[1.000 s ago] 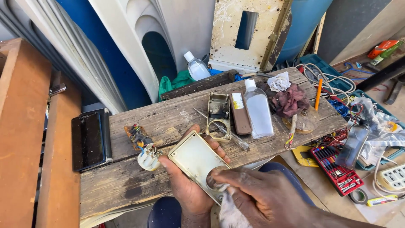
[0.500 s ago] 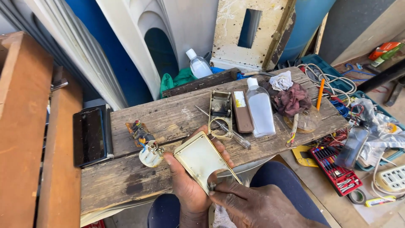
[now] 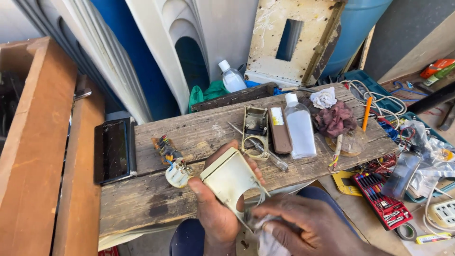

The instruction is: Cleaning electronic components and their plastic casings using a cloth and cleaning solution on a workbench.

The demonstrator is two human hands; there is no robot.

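Near the wooden plank point(image 3: 156, 199), the left hand point(image 3: 215, 213) grips a cream plastic cover point(image 3: 231, 179) while the right hand point(image 3: 313, 227), closed on a white cloth point(image 3: 268, 239), wipes its lower edge, cleaning seemingly unfinished.

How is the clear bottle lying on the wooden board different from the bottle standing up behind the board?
The clear plastic bottle with the white cap lies flat on the worn wooden board; the rounded clear bottle behind the board stands upright. The lying one looks flat-sided and shows whole; the standing one looks rounder, its lower part hidden by the board. Both are see-through with white caps.
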